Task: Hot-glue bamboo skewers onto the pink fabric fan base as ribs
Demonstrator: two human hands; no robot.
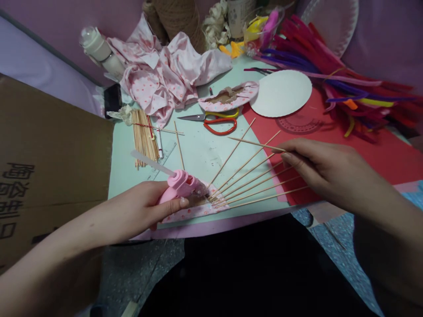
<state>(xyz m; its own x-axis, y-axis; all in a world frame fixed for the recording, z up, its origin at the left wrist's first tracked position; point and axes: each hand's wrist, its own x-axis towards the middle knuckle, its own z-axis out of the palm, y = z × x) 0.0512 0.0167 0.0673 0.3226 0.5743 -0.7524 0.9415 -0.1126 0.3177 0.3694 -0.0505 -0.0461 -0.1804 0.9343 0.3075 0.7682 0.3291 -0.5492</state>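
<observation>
My left hand (158, 204) is wrapped round a pink hot glue gun (181, 182), whose glue stick (152, 163) sticks out at the back. The gun's nozzle is over a cloth-covered cardboard piece (198, 212) with a pink dotted print, at the table's front edge. Several thin wooden skewers (244, 179) fan out from that piece to the right. Between thumb and fingers, my right hand (307, 160) pinches another wooden skewer (254, 143), held above the fan with its free end pointing left.
Scissors (221, 123), a second cloth-covered piece (214, 103) and a white paper plate (280, 93) lie beyond the fan. A skewer bundle (143, 136) is at left, with crumpled pink cloth (172, 72) behind. Pipe cleaners (330, 75) and red paper (373, 158) are at right.
</observation>
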